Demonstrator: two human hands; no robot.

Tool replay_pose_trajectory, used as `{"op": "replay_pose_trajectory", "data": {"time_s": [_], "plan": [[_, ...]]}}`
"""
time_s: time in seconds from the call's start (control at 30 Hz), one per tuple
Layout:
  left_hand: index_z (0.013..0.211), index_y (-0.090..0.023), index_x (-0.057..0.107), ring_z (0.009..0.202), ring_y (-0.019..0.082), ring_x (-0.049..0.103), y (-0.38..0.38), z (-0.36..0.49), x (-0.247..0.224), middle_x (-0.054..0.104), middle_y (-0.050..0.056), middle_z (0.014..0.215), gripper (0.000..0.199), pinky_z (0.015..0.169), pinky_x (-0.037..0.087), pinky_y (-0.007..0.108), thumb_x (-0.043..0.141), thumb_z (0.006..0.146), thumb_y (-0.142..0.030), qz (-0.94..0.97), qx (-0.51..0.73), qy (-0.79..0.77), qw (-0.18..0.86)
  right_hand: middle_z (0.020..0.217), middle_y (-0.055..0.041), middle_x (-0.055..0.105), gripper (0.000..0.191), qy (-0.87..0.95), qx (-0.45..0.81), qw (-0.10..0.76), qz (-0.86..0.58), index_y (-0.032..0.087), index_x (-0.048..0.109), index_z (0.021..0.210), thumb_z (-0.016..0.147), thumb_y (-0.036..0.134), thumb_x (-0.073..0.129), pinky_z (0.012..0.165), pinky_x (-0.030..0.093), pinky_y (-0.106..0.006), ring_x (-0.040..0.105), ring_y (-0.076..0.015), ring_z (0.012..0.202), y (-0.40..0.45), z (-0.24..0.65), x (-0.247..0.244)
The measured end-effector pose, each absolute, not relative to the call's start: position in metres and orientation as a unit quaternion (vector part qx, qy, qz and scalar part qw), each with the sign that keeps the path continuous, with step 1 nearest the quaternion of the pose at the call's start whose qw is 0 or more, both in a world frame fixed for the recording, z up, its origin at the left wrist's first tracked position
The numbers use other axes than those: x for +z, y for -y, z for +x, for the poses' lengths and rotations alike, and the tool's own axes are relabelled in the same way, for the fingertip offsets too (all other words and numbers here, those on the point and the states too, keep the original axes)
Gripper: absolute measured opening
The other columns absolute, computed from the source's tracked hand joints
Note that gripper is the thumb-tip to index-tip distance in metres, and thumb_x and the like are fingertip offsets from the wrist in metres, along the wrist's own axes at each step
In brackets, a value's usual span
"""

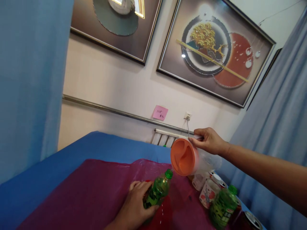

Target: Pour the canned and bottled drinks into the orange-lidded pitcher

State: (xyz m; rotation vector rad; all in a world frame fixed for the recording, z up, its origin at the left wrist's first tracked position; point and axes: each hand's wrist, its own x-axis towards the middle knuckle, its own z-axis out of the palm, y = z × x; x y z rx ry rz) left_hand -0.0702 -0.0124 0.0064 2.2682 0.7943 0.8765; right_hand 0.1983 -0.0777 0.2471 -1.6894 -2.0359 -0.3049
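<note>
My left hand [137, 203] is wrapped round a green plastic bottle [158, 188], which stands tilted with its uncapped neck toward the right. Above and to the right, my right hand [211, 140] grips the handle of a clear pitcher with an orange lid [183, 156]. The pitcher is tipped on its side, its lid facing me and its lower rim close to the bottle's mouth. A thin clear stream seems to run between them, though it is hard to make out. The pitcher's body is partly hidden behind its lid and my hand.
A dark pink plastic sheet [96, 188] lies over a blue-covered bed [103, 143]. On the right are another green bottle [223, 206], a can [250, 220] and a printed cup [208, 193]. Behind run a metal rail [120, 113] and a socket [187, 116]; blue curtains [278, 118] hang at the sides.
</note>
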Motion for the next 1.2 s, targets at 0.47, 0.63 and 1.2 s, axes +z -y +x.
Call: {"op": "replay_pose_trajectory", "data": {"time_s": [0.47, 0.63, 1.2], "plan": [[0.111, -0.027, 0.068, 0.098, 0.027, 0.060, 0.0132, -0.0705, 0.0078, 0.073, 0.003, 0.103, 0.045, 0.099, 0.036, 0.043, 0.073, 0.067, -0.026, 0.848, 0.336, -0.292, 0.287, 0.054, 0.0062, 0.028, 0.047, 0.743, -0.112, 0.239, -0.615, 0.022, 0.030, 0.057, 0.082, 0.050, 0.059, 0.048, 0.018, -0.025, 0.025, -0.0087, 0.052, 0.0788, 0.1955, 0.2468], [0.112, -0.027, 0.068, 0.099, 0.028, 0.059, 0.0130, -0.0713, 0.0087, 0.073, 0.004, 0.105, 0.046, 0.100, 0.035, 0.045, 0.072, 0.066, -0.027, 0.850, 0.327, -0.290, 0.293, 0.054, 0.0060, 0.029, 0.047, 0.742, -0.102, 0.246, -0.615, 0.023, 0.031, 0.057, 0.083, 0.051, 0.058, 0.048, 0.020, -0.025, 0.025, -0.0088, 0.053, 0.0788, 0.1956, 0.2465], [0.115, -0.028, 0.067, 0.106, 0.028, 0.058, 0.0121, -0.0706, 0.0046, 0.072, 0.002, 0.113, 0.050, 0.105, 0.031, 0.046, 0.075, 0.066, -0.026, 0.849, 0.327, -0.295, 0.293, 0.054, 0.0063, 0.027, 0.048, 0.739, -0.108, 0.237, -0.621, 0.023, 0.030, 0.058, 0.085, 0.052, 0.057, 0.048, 0.019, -0.025, 0.025, -0.0087, 0.052, 0.0777, 0.2011, 0.2401]]}}
